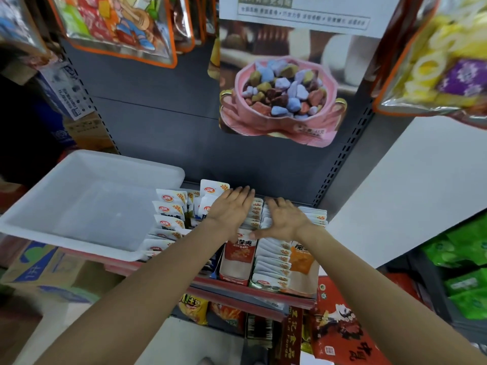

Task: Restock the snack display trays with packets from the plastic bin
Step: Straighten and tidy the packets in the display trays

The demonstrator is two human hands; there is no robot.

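A white plastic bin point(47, 219) sits on the shelf at the left, and its inside looks bare. Right of it stand cardboard display trays point(235, 270) packed with rows of small white snack packets point(274, 262) carrying red logos. My left hand point(232, 209) lies flat with straight fingers on the packets in the middle tray. Beside it, my right hand point(283, 219) presses flat on the packets of the right tray, its thumb stretched toward the left hand. More white packets point(168, 206) stand loosely between the bin and the trays.
A grey back panel point(158, 114) rises behind the shelf, with a candy poster point(279, 98) and hanging snack bags point(118, 25) above. A white wall point(408, 193) bounds the right. Below hang more snack packs point(340, 325); a cardboard box point(44, 270) sits lower left.
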